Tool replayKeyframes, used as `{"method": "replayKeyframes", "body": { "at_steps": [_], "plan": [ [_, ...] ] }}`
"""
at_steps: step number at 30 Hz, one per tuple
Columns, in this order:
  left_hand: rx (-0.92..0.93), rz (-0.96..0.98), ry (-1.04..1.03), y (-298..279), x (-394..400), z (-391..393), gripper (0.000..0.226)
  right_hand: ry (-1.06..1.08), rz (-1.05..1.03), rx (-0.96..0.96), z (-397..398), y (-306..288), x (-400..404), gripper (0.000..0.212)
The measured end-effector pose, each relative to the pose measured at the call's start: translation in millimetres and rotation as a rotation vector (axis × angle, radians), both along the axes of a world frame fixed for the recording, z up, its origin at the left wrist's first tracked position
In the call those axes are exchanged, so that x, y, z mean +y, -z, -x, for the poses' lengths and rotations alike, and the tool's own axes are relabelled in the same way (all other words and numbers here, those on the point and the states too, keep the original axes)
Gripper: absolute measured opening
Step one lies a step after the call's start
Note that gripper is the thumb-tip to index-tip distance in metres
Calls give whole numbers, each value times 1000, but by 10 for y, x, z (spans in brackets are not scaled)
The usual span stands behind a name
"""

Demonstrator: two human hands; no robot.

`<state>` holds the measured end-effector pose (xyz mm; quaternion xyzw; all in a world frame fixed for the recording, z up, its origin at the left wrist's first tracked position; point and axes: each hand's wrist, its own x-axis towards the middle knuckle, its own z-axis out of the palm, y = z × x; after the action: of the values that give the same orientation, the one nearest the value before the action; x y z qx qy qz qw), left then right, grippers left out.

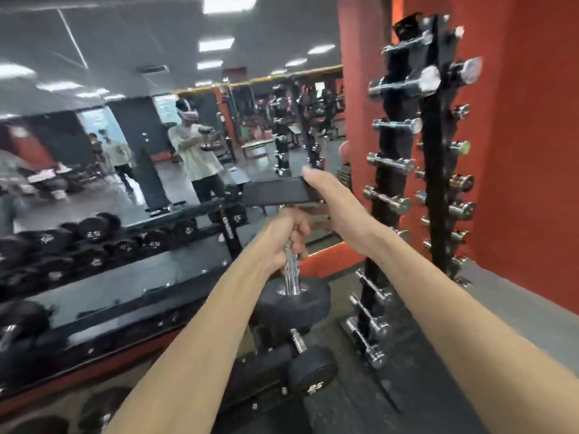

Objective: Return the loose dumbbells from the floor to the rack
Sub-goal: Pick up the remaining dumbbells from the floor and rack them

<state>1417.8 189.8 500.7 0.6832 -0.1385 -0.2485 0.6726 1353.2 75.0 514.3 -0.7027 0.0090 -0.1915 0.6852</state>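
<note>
Clenched around the knurled chrome handle of an upright black dumbbell was the left hand, the upper head being steadied by the right hand, with the long rack at nine o'clock and a racked 25 dumbbell at six o'clock.

1. White "25" on the end face of a black rubber hex dumbbell lying on the lower rack shelf, near the bottom centre.
2. White "25", blurred, on the end of a black rubber dumbbell on the upper shelf at left.
3. White lettering runs down the black rack upright, too blurred to read.
4. Numbers on the neighbouring dumbbells are illegible.
</note>
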Motion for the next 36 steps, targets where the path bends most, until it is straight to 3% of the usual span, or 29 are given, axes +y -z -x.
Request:
{"method": "replayKeyframes", "body": {
  "at_steps": [6, 10, 15, 21, 26, 28, 33, 36],
  "plan": [
    [58, 69, -212, 52, 766, -1105, 49, -186, 11, -33, -1354, 14, 758, 85],
    [52, 101, -341, 97, 967, -1713, 62, -281, 23, -47, -2123, 67, 1002, 89],
    [8, 65, -511, 181, 958, -2452, 54, -403, 74, -34, -3009, 133, 973, 64],
    [147, 44, -599, 376, 948, -3227, 46, -474, 114, 53, -3911, 291, 952, 65],
    [227, -29, -623, 736, 982, -3846, 40, -493, 156, 125, -4564, 543, 964, 52],
    [270, -42, -626, 922, 1000, -4112, 37, -477, 153, 155, -4836, 740, 982, 49],
    [393, -98, -574, 1515, 1106, -4754, 58, -424, 111, 281, -5480, 1334, 1065, 44],
    [473, -117, -575, 1834, 1209, -5063, 42, -383, 110, 339, -5822, 1725, 1210, 45]
  ]
}}
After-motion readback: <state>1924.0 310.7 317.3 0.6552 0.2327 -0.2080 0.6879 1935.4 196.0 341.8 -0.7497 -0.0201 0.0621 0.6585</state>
